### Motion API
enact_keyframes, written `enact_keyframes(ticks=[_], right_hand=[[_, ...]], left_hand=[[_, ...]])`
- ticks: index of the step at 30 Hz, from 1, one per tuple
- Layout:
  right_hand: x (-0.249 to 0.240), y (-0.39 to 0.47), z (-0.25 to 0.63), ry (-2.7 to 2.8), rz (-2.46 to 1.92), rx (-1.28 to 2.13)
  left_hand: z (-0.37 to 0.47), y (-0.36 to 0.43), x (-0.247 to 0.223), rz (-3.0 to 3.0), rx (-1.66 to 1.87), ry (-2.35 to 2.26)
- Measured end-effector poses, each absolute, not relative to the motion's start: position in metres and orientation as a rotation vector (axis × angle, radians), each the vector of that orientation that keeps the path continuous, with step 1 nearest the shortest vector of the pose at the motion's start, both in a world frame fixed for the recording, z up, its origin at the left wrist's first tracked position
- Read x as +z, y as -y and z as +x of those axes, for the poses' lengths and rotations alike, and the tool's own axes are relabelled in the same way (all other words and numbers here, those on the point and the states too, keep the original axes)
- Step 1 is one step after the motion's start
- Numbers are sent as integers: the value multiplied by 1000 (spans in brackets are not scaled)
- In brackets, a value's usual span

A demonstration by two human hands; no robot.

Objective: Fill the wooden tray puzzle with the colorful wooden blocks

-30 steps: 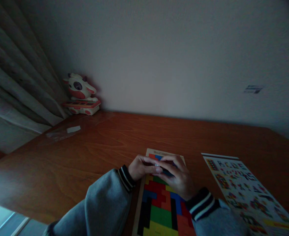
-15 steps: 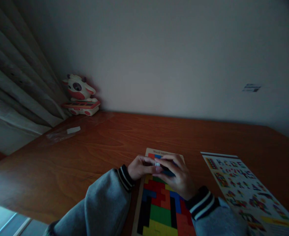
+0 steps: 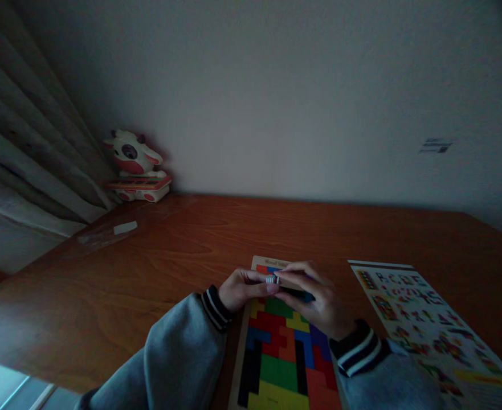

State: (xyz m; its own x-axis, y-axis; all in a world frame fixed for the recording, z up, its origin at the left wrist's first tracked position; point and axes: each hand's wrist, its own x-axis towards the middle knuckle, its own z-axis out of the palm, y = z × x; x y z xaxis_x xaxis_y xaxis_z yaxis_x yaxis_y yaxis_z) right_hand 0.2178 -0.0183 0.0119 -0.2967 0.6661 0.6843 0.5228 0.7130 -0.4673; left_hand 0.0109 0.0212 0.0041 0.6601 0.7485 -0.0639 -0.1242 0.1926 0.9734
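Note:
Over the upper part of a wooden board puzzle [image 3: 278,373] with colourful blocks, my two hands meet. My left hand [image 3: 244,289] is closed, thumb and forefinger pinching a small white piece with ridges or stripes [image 3: 272,279]. From the other side my right hand [image 3: 319,299] is closed too, its fingertips at the right end of the same small piece. Too little of the piece shows to tell its exact kind. Beneath my hands, the top rows of the puzzle are partly hidden.
A printed sheet [image 3: 425,319] with colourful pattern pictures lies right of the board. A cow-shaped toy keyboard [image 3: 137,165] stands at the back left, near a curtain [image 3: 28,142]. Clear plastic wrapping with a white label [image 3: 125,228] lies in front of it on the wooden table [image 3: 182,250].
My right hand has shifted slightly right, and more of the white ridged piece shows between the fingertips. My left hand stays nearly in place, still pinching it.

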Motion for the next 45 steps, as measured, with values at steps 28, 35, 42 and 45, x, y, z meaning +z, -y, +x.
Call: enact_keyframes(ticks=[28,35,42,45], right_hand=[[-2,2,242,1702,-1463,788],[6,4,244,1759,-1558,743],[5,4,255,1890,-1657,713],[-2,2,257,1873,-1645,664]], left_hand=[[17,-27,-5,865,878,-771],[16,-28,-9,925,875,-800],[17,-29,-8,896,869,-814],[17,-29,-8,901,870,-817]])
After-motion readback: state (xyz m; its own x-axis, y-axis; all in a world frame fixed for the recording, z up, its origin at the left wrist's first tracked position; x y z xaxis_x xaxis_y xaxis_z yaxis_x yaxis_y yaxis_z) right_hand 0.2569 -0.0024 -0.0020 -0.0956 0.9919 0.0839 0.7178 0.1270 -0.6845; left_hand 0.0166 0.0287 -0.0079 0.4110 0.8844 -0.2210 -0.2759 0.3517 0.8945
